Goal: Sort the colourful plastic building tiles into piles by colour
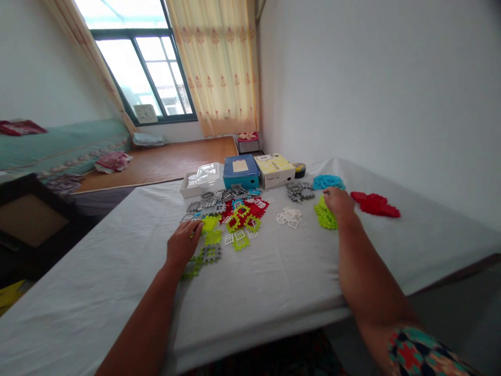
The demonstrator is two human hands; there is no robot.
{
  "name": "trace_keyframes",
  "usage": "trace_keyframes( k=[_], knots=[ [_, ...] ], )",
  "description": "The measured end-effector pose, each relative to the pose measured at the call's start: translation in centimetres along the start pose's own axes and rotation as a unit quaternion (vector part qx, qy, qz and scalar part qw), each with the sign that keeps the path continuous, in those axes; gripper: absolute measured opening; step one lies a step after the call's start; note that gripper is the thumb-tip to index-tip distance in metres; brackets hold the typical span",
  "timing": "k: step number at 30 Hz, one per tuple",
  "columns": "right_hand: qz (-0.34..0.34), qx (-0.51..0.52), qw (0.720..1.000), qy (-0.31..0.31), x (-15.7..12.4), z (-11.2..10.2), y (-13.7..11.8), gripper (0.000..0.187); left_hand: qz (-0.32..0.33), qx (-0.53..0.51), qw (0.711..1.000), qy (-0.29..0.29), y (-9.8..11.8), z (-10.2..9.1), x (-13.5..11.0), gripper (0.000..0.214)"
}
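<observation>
A: Patterned sleeve [417, 352] cut off at the bottom edge; wrinkled cloth [266, 292] ahead; left hand [183, 241] at the flat lime pieces [213, 237], fingertips hard to make out; can't tell whether they grip.

B: Right hand [340, 201], fingers bunched on the notched lime plastic pile [326, 217], partly hiding it; can't tell what's pinched; bumpy blue pile [329, 181] just behind.

A: Farther back, the smooth blue box [240, 171]; its base partly hidden by grey lattice plates [235, 191].
</observation>
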State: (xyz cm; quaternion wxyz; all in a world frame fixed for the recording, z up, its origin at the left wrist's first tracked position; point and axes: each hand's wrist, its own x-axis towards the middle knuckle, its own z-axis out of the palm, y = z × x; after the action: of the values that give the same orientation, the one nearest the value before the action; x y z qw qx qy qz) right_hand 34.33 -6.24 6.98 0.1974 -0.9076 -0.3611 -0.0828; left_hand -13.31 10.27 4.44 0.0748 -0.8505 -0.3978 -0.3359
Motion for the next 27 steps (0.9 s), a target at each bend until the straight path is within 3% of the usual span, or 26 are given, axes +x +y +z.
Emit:
trace_keyframes(
  k=[2, 4, 8, 10, 13, 15, 17, 20, 24, 27],
  knots=[
    [0.021, -0.016, 1.000, -0.004, -0.2, 0.0, 0.2, 0.027, -0.002, -0.006, 1.000, 0.000, -0.1, 0.0, 0.0, 0.031],
    [0.014, -0.024, 0.999, 0.039, -0.5, -0.2, -0.2, 0.028, -0.007, -0.016, 1.000, -0.006, -0.1, 0.1, 0.1, 0.032],
    [-0.126, 0.071, 0.983, 0.116, -1.8, -0.3, -3.9, 0.029, -0.010, -0.067, 0.997, -0.023, 0.4, 0.2, 0.1, 0.034],
    [-0.229, 0.171, 0.954, 0.088, -3.5, 0.1, -7.3, 0.027, -0.004, -0.094, 0.995, -0.044, 1.2, 0.2, 0.1, 0.035],
    [-0.379, 0.284, 0.881, 0.002, -7.6, 0.9, -12.6, 0.027, 0.021, -0.128, 0.989, -0.068, 2.6, 0.1, 0.1, 0.035],
    [-0.461, 0.301, 0.834, -0.047, -10.4, 1.3, -15.1, 0.029, 0.044, -0.155, 0.985, -0.066, 3.5, 0.0, 0.0, 0.035],
    [-0.504, 0.293, 0.808, -0.083, -12.6, 1.6, -16.7, 0.034, 0.065, -0.179, 0.980, -0.064, 4.0, -0.1, 0.0, 0.033],
    [-0.512, 0.296, 0.797, -0.117, -14.3, 2.0, -17.5, 0.037, 0.101, -0.194, 0.973, -0.077, 4.5, -0.2, -0.1, 0.030],
    [-0.490, 0.336, 0.794, -0.127, -14.1, 2.1, -17.3, 0.029, 0.140, -0.200, 0.964, -0.108, 5.0, -0.4, -0.1, 0.030],
    [-0.441, 0.328, 0.832, -0.074, -11.7, 1.6, -15.7, 0.025, 0.132, -0.200, 0.965, -0.110, 5.1, -0.4, -0.1, 0.033]
  ],
)
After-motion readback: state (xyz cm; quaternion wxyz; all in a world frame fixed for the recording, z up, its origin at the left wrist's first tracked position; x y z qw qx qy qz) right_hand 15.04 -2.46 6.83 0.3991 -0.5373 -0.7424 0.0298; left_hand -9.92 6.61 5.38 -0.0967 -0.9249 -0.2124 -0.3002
